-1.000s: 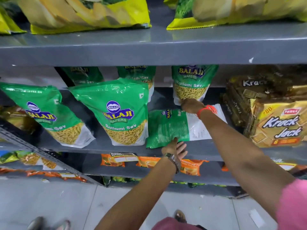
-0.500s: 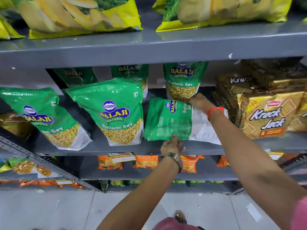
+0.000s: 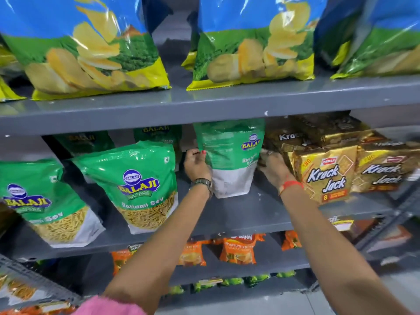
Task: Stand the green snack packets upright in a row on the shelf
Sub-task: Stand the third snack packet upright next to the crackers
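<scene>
A second ago the glossy green foil snack packet (image 3: 229, 155) lay on its side on the grey metal shelf (image 3: 250, 214); it has since been turned up onto its white bottom edge and pushed further back, with its printed back panel facing out. The view has also risen, so the shelf of blue-and-yellow crisp bags (image 3: 91, 48) above now fills the top.

The left hand (image 3: 196, 167) grasps the packet's left edge, thumb across the front, and the right hand (image 3: 271, 168) presses in on its right edge, fingers curled behind. So the packet stands between the two hands, held from both sides, its base resting on the shelf. It sits just beside the gold foil cracker packs (image 3: 325, 173) on its right and set back from the two green front-facing packets (image 3: 136, 185) to its left, which lean rather than stand straight.

The likely trouble is a topple on release: the pouch is soft and its bottom seam narrow, so if the base is not spread flat it could slump forward or sideways once the hands let go. Its top also sits close under the shelf above, so a tilt could crumple it there. It faces backwards too, which would leave the row mismatched. Pressing against the cracker packs could nudge them out of line.
</scene>
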A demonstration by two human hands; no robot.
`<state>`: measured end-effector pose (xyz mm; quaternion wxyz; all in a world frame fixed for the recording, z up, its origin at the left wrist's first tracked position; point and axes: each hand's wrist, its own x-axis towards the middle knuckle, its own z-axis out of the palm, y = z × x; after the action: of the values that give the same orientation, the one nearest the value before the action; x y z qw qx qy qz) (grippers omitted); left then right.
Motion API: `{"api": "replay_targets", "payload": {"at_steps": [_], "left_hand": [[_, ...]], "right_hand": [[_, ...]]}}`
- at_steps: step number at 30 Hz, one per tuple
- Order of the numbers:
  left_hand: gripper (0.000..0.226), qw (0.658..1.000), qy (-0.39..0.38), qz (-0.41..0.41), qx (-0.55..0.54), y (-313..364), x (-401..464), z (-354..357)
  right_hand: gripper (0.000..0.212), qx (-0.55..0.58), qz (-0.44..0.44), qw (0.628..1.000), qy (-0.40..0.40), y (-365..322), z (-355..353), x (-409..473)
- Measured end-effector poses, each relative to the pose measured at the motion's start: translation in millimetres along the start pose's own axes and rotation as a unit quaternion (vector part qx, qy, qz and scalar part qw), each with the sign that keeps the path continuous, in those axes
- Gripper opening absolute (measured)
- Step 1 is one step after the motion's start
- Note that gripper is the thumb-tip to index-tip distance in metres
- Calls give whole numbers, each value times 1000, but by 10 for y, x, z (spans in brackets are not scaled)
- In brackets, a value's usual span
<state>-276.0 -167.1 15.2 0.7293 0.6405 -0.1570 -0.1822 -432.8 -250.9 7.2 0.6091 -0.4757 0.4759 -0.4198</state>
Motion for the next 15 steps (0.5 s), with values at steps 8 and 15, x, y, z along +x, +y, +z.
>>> {"api": "replay_targets", "payload": {"at_steps": [8, 15], "left_hand": [[23, 999, -7, 6, 47, -100, 215, -38], [37, 986, -97, 99, 98, -114, -262, -95]], "right_hand": [[32, 27, -36, 999, 13, 106, 168, -63], [25, 26, -14, 999, 28, 223, 10, -42]]}}
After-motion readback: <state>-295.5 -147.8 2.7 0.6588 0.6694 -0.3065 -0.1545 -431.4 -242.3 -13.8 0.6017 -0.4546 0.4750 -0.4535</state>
